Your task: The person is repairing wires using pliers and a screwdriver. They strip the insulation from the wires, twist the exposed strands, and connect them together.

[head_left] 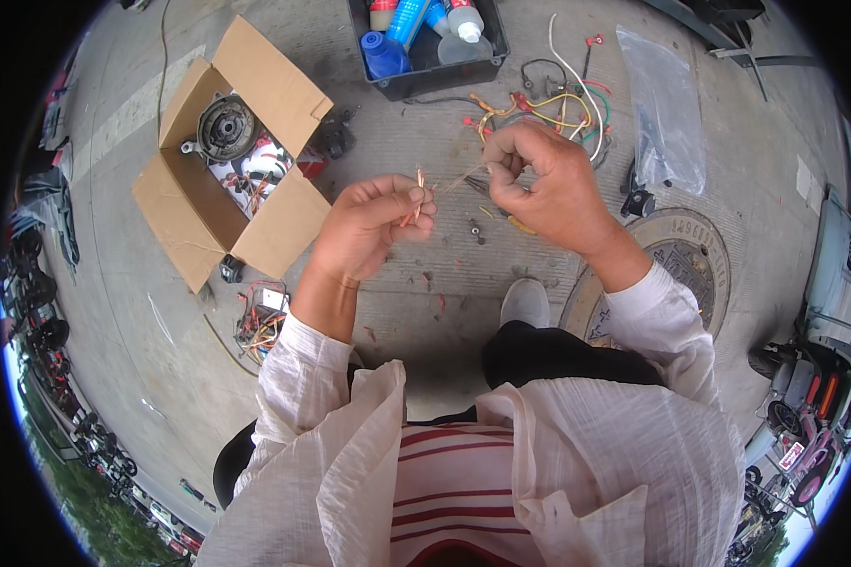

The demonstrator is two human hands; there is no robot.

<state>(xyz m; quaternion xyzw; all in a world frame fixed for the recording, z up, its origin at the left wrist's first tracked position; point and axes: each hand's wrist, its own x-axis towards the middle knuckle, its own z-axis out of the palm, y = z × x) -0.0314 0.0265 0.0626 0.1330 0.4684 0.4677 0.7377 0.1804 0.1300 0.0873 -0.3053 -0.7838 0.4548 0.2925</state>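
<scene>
My left hand (364,222) is closed, pinching short copper wires (420,180) between thumb and fingers; bare copper sticks up past the thumb and an orange-red piece shows below. Opposite it, my right hand (550,189) is also closed and grips the far end of thin copper strands (461,178). These strands run between the two hands, held above the ground. Whether they are still joined to the wires in my left hand cannot be made out.
An open cardboard box (194,198) with a round metal part (227,128) stands at left. Farther off is a black crate (435,80) of bottles. Loose cables (558,99), a clear plastic bag (662,113), a wire tangle (260,321) and a manhole cover (709,255) lie around.
</scene>
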